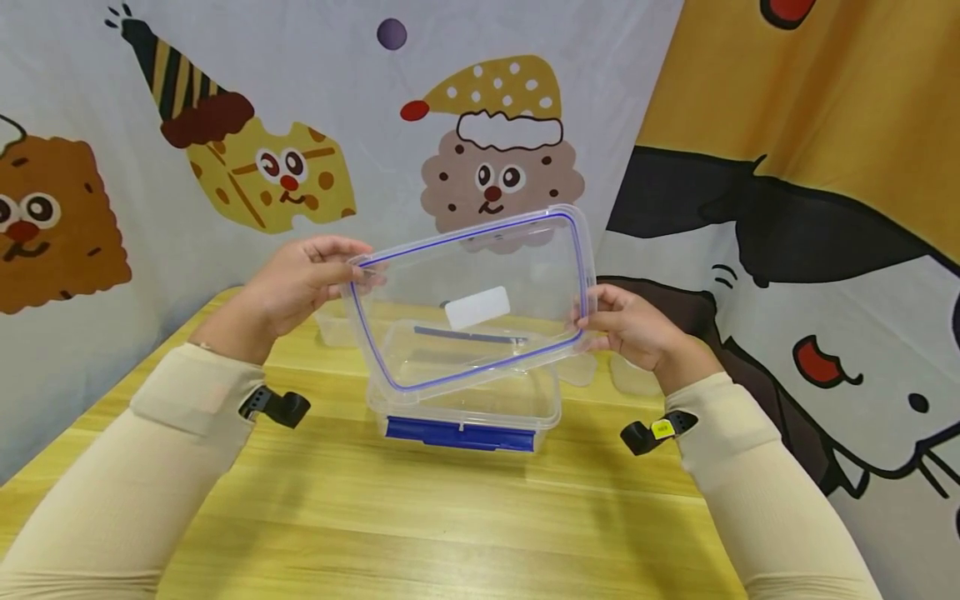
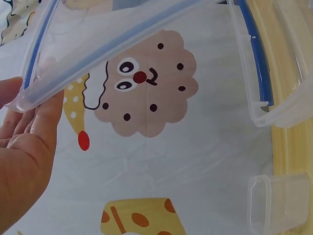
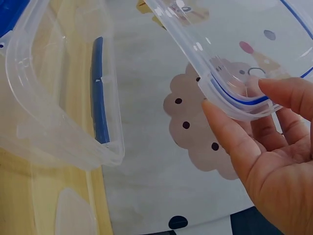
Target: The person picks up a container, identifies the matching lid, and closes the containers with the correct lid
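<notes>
A clear plastic lid (image 1: 420,292) with a blue seal round its edge is held up, tilted, its right end higher. My left hand (image 1: 303,275) pinches its left end between thumb and fingers. At the opposite end my right hand (image 1: 633,325) grips the edge near the lower corner. A white label (image 1: 477,307) shows on the lid's middle. Below and behind it a clear plastic box (image 1: 465,408) with blue side latches (image 1: 459,434) stands on the table, its top uncovered. In the right wrist view the box wall (image 3: 58,117) lies left of the lid.
Smaller clear containers stand behind the box, one at the left (image 1: 335,327) and one at the right (image 1: 633,377). A clear flat piece (image 1: 576,370) lies near the right one. The wooden table (image 1: 450,525) backs onto a cartoon-printed cloth (image 1: 300,50).
</notes>
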A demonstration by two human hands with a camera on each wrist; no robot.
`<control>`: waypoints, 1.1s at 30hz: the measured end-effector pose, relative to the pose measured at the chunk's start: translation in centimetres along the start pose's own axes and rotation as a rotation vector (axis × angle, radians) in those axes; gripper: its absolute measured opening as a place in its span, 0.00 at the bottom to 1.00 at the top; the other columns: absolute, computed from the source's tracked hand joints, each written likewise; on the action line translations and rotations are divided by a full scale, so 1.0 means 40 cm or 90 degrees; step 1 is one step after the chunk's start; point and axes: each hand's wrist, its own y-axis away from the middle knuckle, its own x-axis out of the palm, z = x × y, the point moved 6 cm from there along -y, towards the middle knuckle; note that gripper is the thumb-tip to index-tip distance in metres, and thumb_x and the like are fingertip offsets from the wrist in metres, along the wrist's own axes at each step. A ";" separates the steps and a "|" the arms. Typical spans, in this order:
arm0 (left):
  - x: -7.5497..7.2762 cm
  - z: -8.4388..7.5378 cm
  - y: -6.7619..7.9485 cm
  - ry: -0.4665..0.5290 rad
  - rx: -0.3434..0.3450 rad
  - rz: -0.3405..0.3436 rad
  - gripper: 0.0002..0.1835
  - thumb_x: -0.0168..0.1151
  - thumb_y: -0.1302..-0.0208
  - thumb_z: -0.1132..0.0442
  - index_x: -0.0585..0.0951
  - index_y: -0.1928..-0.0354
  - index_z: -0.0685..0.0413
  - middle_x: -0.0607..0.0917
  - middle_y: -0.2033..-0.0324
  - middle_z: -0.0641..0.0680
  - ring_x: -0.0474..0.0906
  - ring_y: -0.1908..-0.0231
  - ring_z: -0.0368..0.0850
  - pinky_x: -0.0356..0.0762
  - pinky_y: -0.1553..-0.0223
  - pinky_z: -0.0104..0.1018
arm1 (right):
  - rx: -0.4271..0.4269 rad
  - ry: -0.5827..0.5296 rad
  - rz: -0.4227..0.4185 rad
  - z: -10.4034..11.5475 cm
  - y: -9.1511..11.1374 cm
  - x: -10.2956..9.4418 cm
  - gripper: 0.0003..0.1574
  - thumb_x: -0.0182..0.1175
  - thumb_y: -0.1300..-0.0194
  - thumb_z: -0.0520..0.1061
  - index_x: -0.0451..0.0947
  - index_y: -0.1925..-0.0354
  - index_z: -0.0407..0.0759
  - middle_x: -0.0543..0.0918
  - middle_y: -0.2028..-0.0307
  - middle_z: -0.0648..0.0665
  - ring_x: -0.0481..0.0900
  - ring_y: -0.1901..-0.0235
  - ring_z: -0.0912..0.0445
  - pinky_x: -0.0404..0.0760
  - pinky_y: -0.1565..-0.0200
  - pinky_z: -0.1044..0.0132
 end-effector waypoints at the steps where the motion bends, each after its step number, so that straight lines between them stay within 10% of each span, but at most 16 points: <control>1: 0.001 0.000 0.000 0.003 0.002 0.000 0.11 0.54 0.33 0.74 0.82 0.60 0.53 0.86 0.62 0.50 0.85 0.59 0.41 0.80 0.54 0.29 | -0.007 -0.002 -0.005 0.000 0.001 0.000 0.14 0.52 0.35 0.25 0.74 0.62 0.42 0.82 0.65 0.47 0.82 0.65 0.56 0.86 0.63 0.63; 18: -0.011 0.040 0.007 -0.113 -0.070 -0.067 0.09 0.58 0.30 0.58 0.81 0.54 0.53 0.82 0.57 0.44 0.78 0.53 0.38 0.78 0.48 0.30 | -0.129 0.052 -0.178 0.001 0.034 -0.014 0.10 0.57 0.36 0.28 0.76 0.62 0.42 0.84 0.64 0.50 0.83 0.62 0.56 0.84 0.60 0.67; 33: 0.003 0.128 0.004 -0.145 -0.169 -0.017 0.26 0.40 0.22 0.56 0.60 0.35 0.73 0.68 0.39 0.71 0.80 0.53 0.42 0.79 0.49 0.31 | -0.214 0.076 -0.224 -0.025 0.049 -0.028 0.08 0.59 0.34 0.31 0.77 0.63 0.44 0.85 0.65 0.53 0.83 0.60 0.58 0.83 0.58 0.71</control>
